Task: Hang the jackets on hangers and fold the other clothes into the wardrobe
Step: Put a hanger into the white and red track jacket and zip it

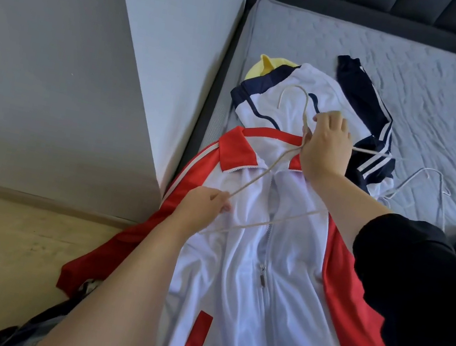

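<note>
A white jacket with red collar and red sleeves (pixel 268 302) lies face up on the bed, zipped partway. A thin beige hanger (pixel 281 158) lies over its chest and collar, hook pointing away. My right hand (pixel 327 147) grips the hanger at its neck, just below the hook. My left hand (pixel 202 208) pinches the hanger's left arm near its end. Beyond the collar lies a white and navy jacket (pixel 294 99), with a yellow garment (pixel 265 65) showing under it.
A white wire hanger (pixel 428 190) lies on the grey mattress (pixel 432 96) to the right. A dark headboard (pixel 402 8) runs along the back. A grey wall stands left of the bed, above wooden floor (pixel 8 256). Dark cloth lies at the far right edge.
</note>
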